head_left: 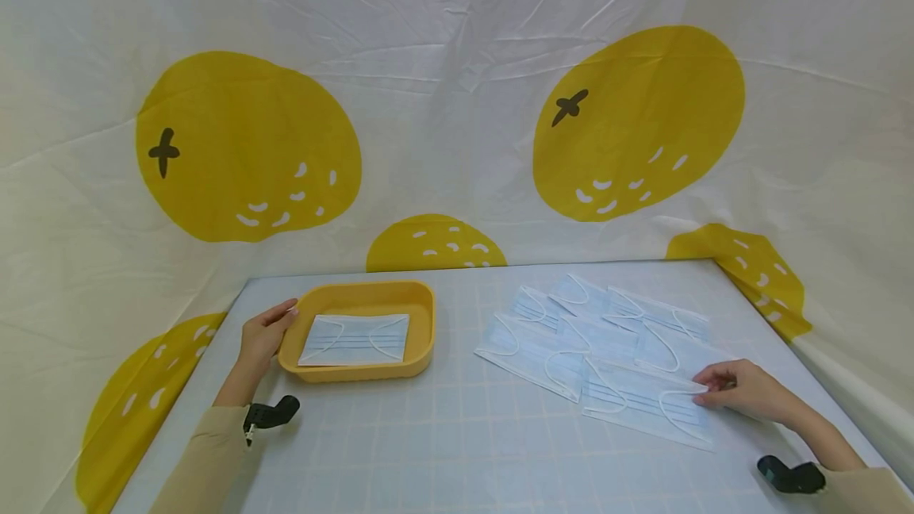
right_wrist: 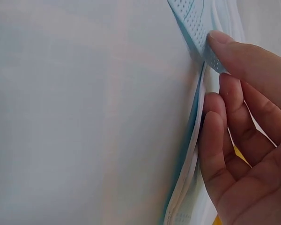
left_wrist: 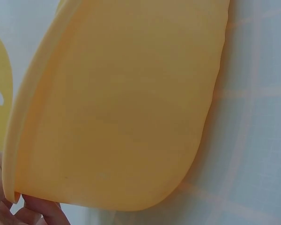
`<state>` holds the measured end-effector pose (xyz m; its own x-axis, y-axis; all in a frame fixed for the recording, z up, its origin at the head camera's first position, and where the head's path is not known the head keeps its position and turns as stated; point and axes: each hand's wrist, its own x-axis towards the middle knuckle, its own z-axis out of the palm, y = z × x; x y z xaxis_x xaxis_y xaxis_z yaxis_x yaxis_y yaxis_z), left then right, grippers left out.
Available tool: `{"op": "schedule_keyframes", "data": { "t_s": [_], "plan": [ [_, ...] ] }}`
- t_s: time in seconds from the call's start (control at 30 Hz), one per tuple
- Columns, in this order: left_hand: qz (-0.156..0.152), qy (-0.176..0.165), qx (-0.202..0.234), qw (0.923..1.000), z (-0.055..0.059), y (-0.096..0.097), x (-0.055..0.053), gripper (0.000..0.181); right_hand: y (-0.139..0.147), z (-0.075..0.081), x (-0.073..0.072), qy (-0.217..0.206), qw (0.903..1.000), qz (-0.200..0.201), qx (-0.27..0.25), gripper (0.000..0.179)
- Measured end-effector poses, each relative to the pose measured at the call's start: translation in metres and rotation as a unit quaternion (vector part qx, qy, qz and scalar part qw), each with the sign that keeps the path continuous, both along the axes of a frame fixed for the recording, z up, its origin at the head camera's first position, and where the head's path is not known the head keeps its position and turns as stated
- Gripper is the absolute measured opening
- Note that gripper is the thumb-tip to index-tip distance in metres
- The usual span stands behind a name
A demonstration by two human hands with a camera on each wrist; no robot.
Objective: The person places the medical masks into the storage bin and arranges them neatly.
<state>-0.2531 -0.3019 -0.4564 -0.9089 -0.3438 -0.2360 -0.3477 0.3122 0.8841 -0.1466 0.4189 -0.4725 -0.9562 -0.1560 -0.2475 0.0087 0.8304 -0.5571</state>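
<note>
At the left of the head view, my left hand [head_left: 266, 331] grips the rim of a yellow tray [head_left: 427, 331], thumb and fingers on either side of its left end. Inside the tray lies a light blue face mask [head_left: 355, 341] with white ear loops. On the right, my right hand [head_left: 746, 391] pinches the corner of the nearest face mask [head_left: 643, 401] between thumb and fingertips. In the right wrist view that pinched corner [right_wrist: 214, 58] bends up from the masks beside it. The tray's outer wall [left_wrist: 126, 117] fills most of the left wrist view.
Several more face masks [head_left: 531, 347] overlap in a loose spread beyond the pinched one. A pale checked cloth [head_left: 443, 450] covers the table. Behind it hangs a white curtain [head_left: 446, 141] with large yellow fruit shapes. A black wrist camera [head_left: 791, 474] sits on the right forearm.
</note>
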Motion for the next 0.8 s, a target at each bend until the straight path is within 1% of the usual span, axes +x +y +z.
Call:
{"op": "schedule_keyframes", "data": {
  "t_s": [0.2, 0.43, 0.63, 0.8],
  "plan": [
    [0.000, 0.004, 0.003, 1.0000, 0.0010, 0.0007, 0.0011, 0.050, 0.0011, 0.0008, 0.0008, 0.007, 0.9999, 0.009, -0.002, 0.032],
    [0.002, 0.007, 0.006, 1.0000, 0.0009, 0.0008, 0.0008, 0.050, 0.0044, -0.0028, 0.0002, 0.001, 0.9999, -0.006, 0.009, 0.035],
    [0.006, 0.007, 0.008, 0.9999, 0.0004, 0.0008, 0.0007, 0.050, 0.0032, 0.0013, 0.0015, 0.000, 0.9999, -0.016, 0.006, 0.036],
    [0.004, 0.007, 0.008, 0.9999, -0.0003, 0.0005, 0.0008, 0.050, 0.0045, 0.0027, 0.0023, 0.012, 0.9996, -0.024, 0.013, 0.037]
  ]
}}
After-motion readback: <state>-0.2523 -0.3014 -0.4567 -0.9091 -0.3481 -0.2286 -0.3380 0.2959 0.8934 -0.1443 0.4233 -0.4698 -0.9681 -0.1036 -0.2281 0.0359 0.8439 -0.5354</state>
